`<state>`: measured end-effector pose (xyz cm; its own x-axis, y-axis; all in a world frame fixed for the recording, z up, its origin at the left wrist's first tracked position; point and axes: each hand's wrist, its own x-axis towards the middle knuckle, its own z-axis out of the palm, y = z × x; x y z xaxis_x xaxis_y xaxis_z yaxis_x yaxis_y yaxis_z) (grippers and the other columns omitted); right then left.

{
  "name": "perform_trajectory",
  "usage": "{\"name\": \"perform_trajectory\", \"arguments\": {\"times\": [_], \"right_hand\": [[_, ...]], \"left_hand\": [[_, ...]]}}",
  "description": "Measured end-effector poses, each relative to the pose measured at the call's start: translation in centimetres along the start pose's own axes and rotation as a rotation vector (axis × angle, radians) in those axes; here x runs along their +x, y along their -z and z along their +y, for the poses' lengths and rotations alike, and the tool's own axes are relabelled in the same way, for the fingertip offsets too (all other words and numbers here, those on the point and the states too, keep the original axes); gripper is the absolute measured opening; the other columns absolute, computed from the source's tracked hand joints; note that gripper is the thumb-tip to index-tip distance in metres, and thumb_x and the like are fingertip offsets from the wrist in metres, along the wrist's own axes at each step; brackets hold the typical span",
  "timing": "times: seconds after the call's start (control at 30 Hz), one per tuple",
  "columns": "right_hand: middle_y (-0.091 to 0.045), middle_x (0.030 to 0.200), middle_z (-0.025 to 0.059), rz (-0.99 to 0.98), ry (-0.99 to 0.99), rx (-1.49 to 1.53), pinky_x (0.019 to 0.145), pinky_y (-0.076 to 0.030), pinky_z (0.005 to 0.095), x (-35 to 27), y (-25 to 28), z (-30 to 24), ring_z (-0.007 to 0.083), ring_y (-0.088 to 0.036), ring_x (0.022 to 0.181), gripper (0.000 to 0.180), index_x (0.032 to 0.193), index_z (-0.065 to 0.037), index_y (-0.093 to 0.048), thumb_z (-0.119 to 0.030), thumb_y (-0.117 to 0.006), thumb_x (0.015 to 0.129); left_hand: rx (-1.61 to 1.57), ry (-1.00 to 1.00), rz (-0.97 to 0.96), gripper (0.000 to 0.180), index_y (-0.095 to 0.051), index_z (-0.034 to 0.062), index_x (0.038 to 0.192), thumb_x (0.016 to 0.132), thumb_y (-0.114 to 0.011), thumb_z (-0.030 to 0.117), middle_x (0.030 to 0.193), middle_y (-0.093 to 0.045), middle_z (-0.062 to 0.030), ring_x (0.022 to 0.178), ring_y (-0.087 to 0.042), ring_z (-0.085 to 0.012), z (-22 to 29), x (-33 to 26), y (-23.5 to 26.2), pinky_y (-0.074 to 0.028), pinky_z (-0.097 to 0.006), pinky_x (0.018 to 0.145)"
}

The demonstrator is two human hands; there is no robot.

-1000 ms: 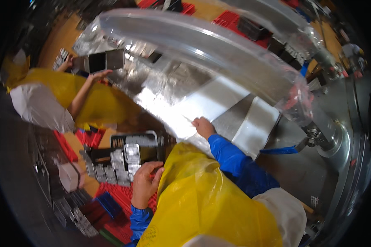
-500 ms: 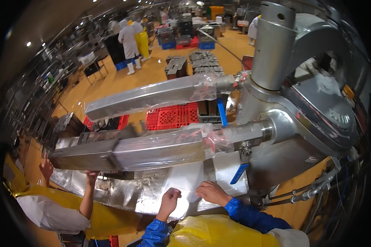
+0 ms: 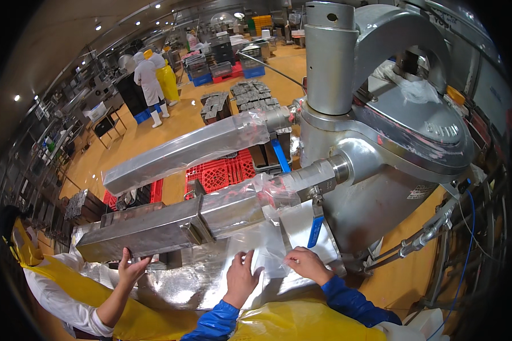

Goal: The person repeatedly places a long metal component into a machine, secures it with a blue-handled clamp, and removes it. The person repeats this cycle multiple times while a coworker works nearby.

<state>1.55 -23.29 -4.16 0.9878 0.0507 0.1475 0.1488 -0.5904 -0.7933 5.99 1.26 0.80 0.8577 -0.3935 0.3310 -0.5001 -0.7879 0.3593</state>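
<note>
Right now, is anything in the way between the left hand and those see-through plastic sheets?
Nothing visible is: the left hand is open over the see-through plastic sheets. The plastic-wrapped steel pipe is beyond it, not between.

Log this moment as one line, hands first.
left hand: open, near clear sheet | right hand: apparently pinching clear sheet | co-worker's hand: touching metal box | metal box: over wrapped tube
</note>
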Motion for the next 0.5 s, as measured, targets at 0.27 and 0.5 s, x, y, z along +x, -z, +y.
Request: {"name": "perform_trajectory", "arguments": {"times": [0.27,0.5], "right_hand": [[-0.066,0.107,0.0087,0.038,0.041,-0.403,0.095,-0.047,0.0466,-0.5,-1.8,-4.3,0.0317,-0.062,0.107,0.021,0.105,-0.01,-0.067,-0.017,-0.069,0.085],[-0.064,0.11,0.0109,0.023,0.082,-0.352,0.09,-0.046,0.0446,0.0,-1.4,-3.2,0.0329,-0.06,0.107,0.025,0.107,-0.01,-0.065,-0.016,-0.07,0.083]], "left_hand": [[0.163,-0.083,-0.082,0.013,-0.069,0.0113,0.102,0.089,-0.066,0.014,0.098,-0.062,-0.0084,0.092,-0.064,-0.0287,0.6,0.0,1.1,-0.054,-0.043,0.076],[0.056,-0.072,-0.162,0.013,-0.068,0.0101,0.104,0.094,-0.066,0.019,0.089,-0.066,-0.0074,0.085,-0.068,-0.0277,1.1,-3.2,1.5,-0.054,-0.043,0.074]]}}
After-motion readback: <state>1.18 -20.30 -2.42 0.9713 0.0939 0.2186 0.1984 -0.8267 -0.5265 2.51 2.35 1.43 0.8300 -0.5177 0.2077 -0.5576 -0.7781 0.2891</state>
